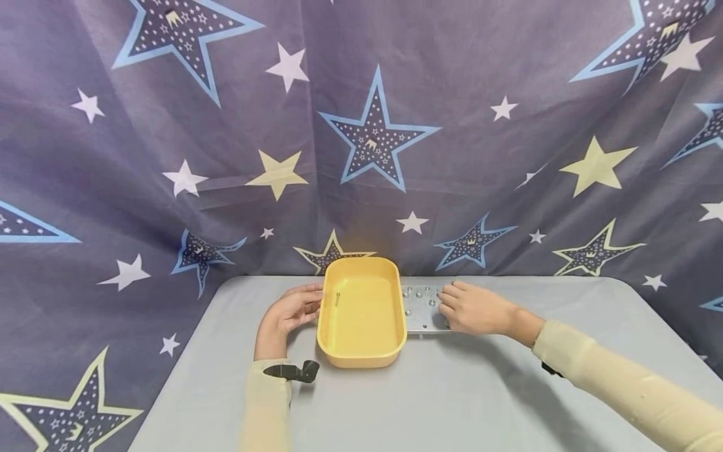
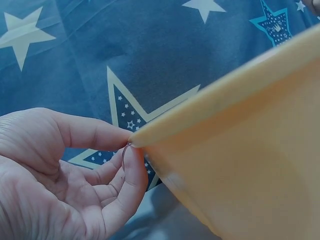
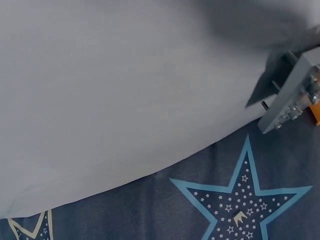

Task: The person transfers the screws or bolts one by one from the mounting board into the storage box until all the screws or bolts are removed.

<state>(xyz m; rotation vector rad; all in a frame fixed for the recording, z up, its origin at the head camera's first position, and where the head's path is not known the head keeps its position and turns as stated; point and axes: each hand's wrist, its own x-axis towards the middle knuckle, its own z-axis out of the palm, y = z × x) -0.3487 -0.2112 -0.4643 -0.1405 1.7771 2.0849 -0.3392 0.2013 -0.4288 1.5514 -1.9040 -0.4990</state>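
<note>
Yellow tray [image 1: 361, 333] bars metal plate [image 1: 419, 321] from left; near table [image 1: 429, 402] passable.

A screw [image 1: 337, 299] lies in the tray [image 1: 367, 326], toward its left side. The left hand [image 1: 294, 307] meets the tray's left rim; directly right, a bolt-studded plate [image 1: 418, 320] sits on the surface [image 1: 395, 408], its right part beneath the right hand [image 1: 474, 307]. Behind hangs a curtain [image 1: 480, 50].
</note>
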